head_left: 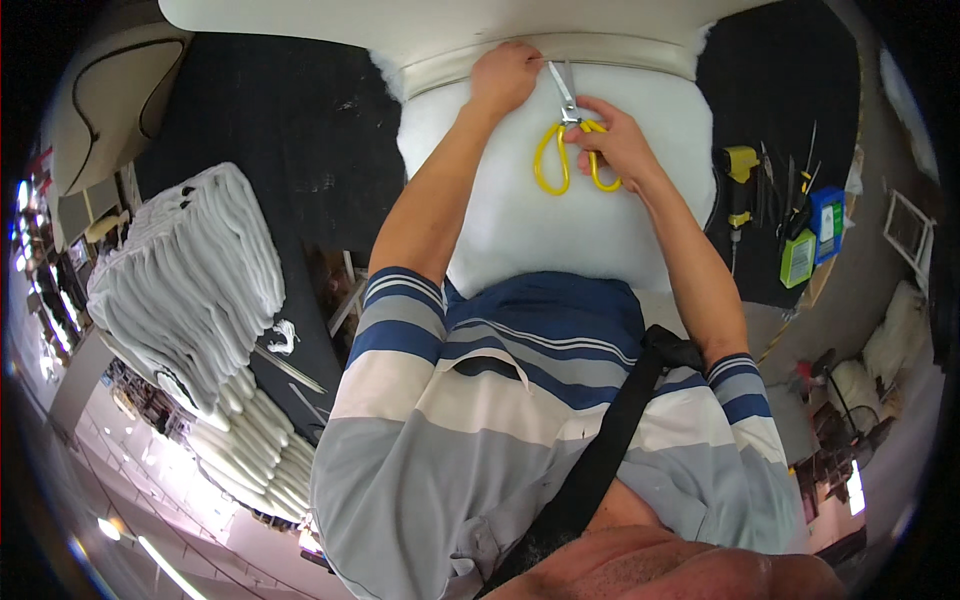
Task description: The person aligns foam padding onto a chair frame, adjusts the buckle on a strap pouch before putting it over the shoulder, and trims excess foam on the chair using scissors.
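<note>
Gripping the scissors (571, 113) over the far part of the padding (500, 210), your right hand (612, 145) has its fingers bent round the right loop, closed on it, with the forefinger reaching toward the pivot. Some fingertips show between the two yellow loops, and the left loop stands out clear of your grip. The blades are a little apart and point away from you, their tips near the cover (560, 20) at the padding's far edge.

Your left hand (506, 78) is at that same edge, left of the blade tips, touching the seam of the cover. Its fingers are curled, with thumb and forefinger near each other; you cannot tell whether they are fully closed or just what they pinch.

The padding is white and fluffy and lies in front of your body, the pale cover running across its far end. On both sides of it shows the black surface (300, 130) of the table. Right of the padding lie a yellow tool (740, 165), some thin tools (768, 195), a green box (797, 258) and a blue box (828, 220). Left of it rises a stack (190, 280) of white pieces, with a pale panel (110, 100) edged in dark trim beyond. Farther off to the padding's right, a white frame (908, 222) stands in the room; to its near left, a lit tube (168, 568) glows.
</note>
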The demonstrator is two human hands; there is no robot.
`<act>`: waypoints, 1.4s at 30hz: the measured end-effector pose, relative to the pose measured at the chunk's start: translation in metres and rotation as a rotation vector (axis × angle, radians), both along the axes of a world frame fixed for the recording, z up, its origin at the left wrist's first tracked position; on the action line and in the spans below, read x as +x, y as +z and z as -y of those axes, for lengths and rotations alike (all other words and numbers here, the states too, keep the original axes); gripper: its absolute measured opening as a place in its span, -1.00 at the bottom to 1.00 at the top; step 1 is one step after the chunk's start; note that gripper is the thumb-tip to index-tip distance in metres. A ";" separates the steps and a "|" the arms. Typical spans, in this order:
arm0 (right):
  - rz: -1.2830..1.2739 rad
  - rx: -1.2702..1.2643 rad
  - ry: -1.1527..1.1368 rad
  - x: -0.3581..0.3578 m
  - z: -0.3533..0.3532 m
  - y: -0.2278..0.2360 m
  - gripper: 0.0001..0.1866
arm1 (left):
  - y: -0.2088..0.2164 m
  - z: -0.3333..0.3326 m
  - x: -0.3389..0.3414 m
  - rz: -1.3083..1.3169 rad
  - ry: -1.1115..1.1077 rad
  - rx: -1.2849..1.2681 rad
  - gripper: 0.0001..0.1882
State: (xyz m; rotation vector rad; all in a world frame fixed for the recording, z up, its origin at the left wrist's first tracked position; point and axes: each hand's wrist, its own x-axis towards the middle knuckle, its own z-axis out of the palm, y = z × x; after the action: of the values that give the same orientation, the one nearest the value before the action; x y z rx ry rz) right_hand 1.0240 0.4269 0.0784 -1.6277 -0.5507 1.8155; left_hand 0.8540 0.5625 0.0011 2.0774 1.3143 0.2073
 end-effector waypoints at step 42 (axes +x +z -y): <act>-0.014 0.011 0.044 0.004 0.014 0.003 -0.30 | 0.003 -0.004 -0.007 0.014 -0.021 -0.125 -0.68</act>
State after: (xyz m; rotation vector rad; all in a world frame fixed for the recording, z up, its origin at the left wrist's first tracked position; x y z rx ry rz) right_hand 1.0277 0.4133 0.0814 -1.6058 -0.5937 1.8515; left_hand 0.8473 0.5665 0.0042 1.9804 1.2641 0.1273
